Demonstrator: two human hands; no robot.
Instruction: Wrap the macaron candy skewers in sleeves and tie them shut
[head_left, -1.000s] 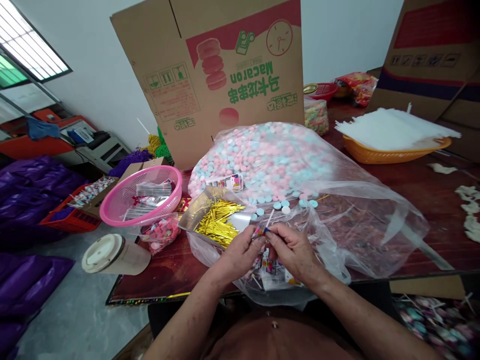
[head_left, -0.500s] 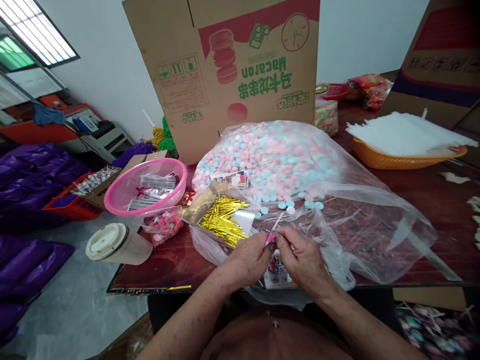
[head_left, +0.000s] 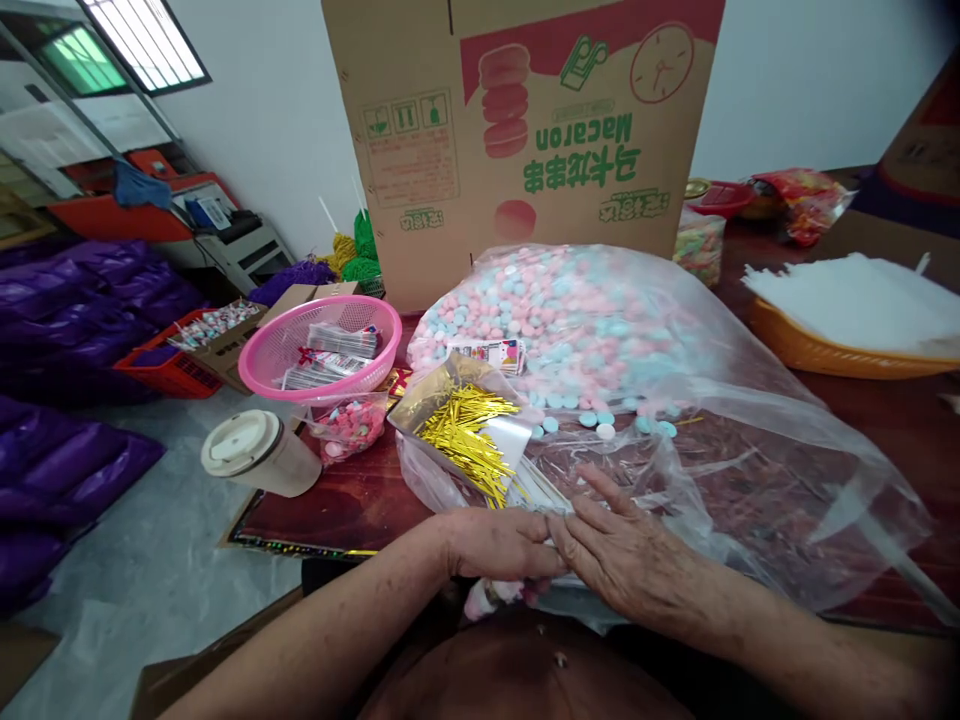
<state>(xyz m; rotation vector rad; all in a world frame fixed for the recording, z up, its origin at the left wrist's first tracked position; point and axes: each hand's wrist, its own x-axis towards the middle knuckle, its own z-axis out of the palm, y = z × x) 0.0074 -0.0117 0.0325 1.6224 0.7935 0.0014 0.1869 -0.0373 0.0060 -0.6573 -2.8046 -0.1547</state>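
Observation:
My left hand (head_left: 504, 543) is closed near the table's front edge. Pink-and-white wrapped lollipops (head_left: 487, 598) show just beneath it, their sticks hidden by the hand. Stretched out flat, my right hand (head_left: 628, 548) has its fingers apart over the clear plastic sheet, its thumb side touching my left fingertips. White sticks (head_left: 538, 487) lie right behind both hands. Beside them, gold twist ties (head_left: 469, 430) fill an open box (head_left: 409, 410). Round pink and blue candies (head_left: 540, 310) heap up in a large clear bag, with a stack of printed wrappers (head_left: 491, 354) against it.
A pink basket (head_left: 259, 345) with packets stands at left, near a lidded cup (head_left: 262, 460) and a small bag of red candies (head_left: 351, 428). Behind rises a cardboard carton (head_left: 420, 250). An orange basket (head_left: 840, 345) with white sheets sits at right.
My hands have come down towards the table's front edge from pinching a pink candy on its stick. My right fingers have spread out, and the view has swung left.

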